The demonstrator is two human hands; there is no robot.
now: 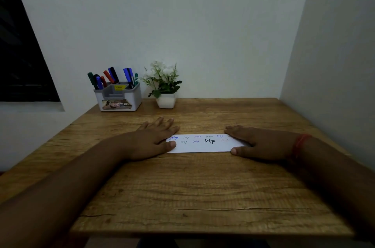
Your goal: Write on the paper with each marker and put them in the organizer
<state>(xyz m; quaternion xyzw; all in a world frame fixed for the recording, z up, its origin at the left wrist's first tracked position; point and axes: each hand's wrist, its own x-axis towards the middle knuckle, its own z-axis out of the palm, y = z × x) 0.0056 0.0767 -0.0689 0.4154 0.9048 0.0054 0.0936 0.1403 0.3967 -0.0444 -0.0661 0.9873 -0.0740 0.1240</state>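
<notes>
Both hands flat and empty, left hand (154, 138) and right hand (261, 142) pressing opposite ends of paper (203, 145), long axis left-right; markers (110, 77) upright in organizer (119, 97), far left, nearer left hand

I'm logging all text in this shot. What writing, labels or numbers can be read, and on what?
"Satya": large black word on the white paper strip.
Smaller words on it: too faint to read surely.
"OP": photo label on the white-and-grey plastic organizer; rest blurred.
Yellow sticker there: unreadable.
</notes>
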